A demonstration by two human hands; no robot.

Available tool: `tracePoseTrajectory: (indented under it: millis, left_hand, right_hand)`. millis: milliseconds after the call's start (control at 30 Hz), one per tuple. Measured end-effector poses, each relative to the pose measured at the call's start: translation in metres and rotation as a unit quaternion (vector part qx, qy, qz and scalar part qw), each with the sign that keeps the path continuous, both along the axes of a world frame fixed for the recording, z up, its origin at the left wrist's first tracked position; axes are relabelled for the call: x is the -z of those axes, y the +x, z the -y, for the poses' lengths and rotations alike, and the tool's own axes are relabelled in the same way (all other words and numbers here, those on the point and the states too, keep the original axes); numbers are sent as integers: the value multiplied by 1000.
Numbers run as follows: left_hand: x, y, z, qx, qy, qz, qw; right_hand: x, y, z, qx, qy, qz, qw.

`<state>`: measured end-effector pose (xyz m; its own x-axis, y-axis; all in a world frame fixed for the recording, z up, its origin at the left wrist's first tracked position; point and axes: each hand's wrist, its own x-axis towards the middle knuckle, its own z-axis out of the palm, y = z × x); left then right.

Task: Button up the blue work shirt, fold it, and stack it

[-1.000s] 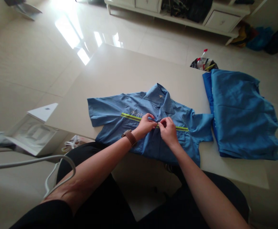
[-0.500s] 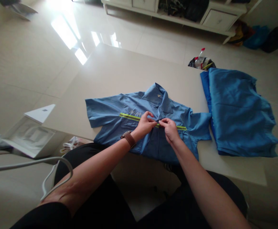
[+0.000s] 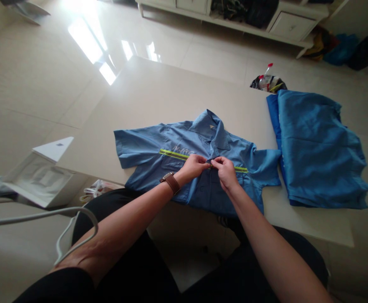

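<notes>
A blue short-sleeved shirt (image 3: 177, 136) lies spread on the pale table (image 3: 158, 92), collar pointing away from me. A yellow-green stripe runs across its chest. At the front opening, my left hand (image 3: 194, 167) pinches the shirt's edge, a brown watch strap on its wrist. Close beside it, my right hand (image 3: 224, 169) also pinches the cloth at the opening. The fingertips of both hands nearly meet at the stripe. Any button between them is hidden by the fingers.
A stack of folded blue garments (image 3: 319, 147) lies at the table's right end, touching the shirt's sleeve. Beyond the table stands a bin with bottles (image 3: 268, 82). An open white box (image 3: 41, 179) is at the left, and a grey cable (image 3: 45, 213) crosses near my left arm.
My left fingers have drawn together and lowered at the shirt's front opening, uncovering more of the chest lettering. My right hand stays almost where it was.
</notes>
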<state>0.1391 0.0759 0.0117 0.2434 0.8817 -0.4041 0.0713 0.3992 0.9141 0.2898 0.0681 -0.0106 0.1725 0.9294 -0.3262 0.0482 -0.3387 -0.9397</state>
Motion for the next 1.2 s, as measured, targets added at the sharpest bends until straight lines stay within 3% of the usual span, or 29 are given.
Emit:
tracePoseTrajectory:
  millis: [367,700,833,1000,1200]
  left_hand:
    - [7,-5,-5,65,90,-63,992]
    - [-5,-8,3,91,164,-181,965]
    - [-9,-11,6,116,207,-270,933]
    - [-15,-16,14,93,281,-408,864]
    - [3,-31,21,198,247,-457,831]
  right_hand:
    - [0,4,-5,-43,-25,-2,999]
    - [-9,-2,1,-82,41,169,981]
    - [-12,-7,8,-86,84,216,969]
    - [-18,-16,12,-115,161,286,938]
    - [-15,-11,7,-87,193,406,889]
